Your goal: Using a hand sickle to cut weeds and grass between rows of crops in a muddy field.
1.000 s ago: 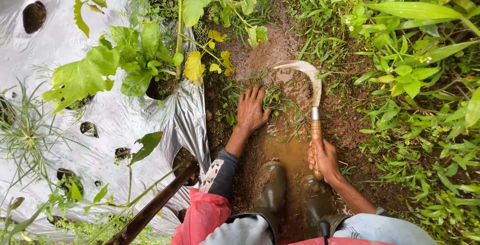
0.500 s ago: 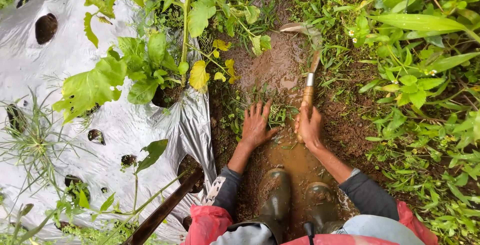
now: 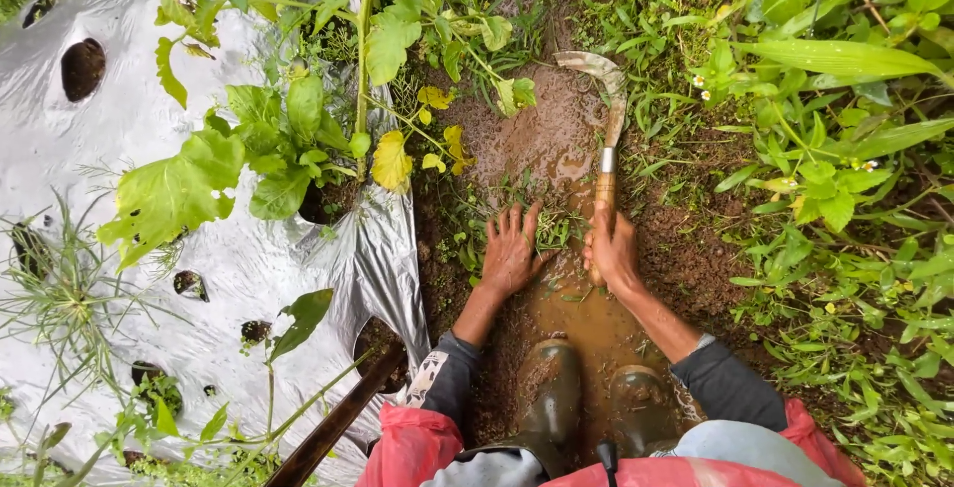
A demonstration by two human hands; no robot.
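My right hand [image 3: 611, 248] grips the wooden handle of a sickle [image 3: 603, 114], whose curved muddy blade points away from me and hooks left over the wet soil. My left hand [image 3: 510, 248] lies flat with fingers spread on a small clump of weeds [image 3: 555, 229] in the muddy furrow, just left of the sickle handle. Both hands are smeared with mud. Below them stand my two rubber boots [image 3: 586, 398] in a brown puddle.
Silver plastic mulch [image 3: 119, 139] with round planting holes covers the bed on the left, with leafy green plants [image 3: 288, 129] growing through it. Dense grass and broad-leaved weeds [image 3: 835, 149] line the right side. A dark pole [image 3: 333, 422] lies diagonally at lower left.
My right hand and the sickle have moved forward up the furrow and closer to the left hand. My left hand has stayed pressed on the weeds.
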